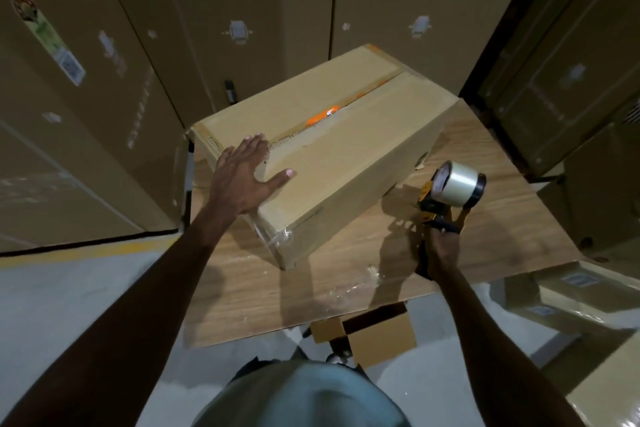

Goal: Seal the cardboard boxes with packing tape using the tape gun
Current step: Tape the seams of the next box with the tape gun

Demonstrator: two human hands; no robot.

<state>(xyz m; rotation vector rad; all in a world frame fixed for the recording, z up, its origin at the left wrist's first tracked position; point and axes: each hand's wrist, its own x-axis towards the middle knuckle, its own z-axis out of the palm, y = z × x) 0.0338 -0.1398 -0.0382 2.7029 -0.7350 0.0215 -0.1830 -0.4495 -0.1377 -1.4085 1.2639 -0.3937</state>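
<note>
Left hand (242, 174) lies flat on top of the cardboard box (322, 149), fingers straight and together, thumb splayed out to the right, palm pressing the near end of the top flaps right at the centre seam. The box sits diagonally on a wooden table (346, 274); the seam is gapped toward the far end, something orange showing through. Right hand (441, 250) is curled round the handle of the tape gun (446, 198), held up off the table just right of the box, not touching it. The clear tape roll (459, 183) sits on top of the gun. Tall cartons (86, 80) stand behind.
</note>
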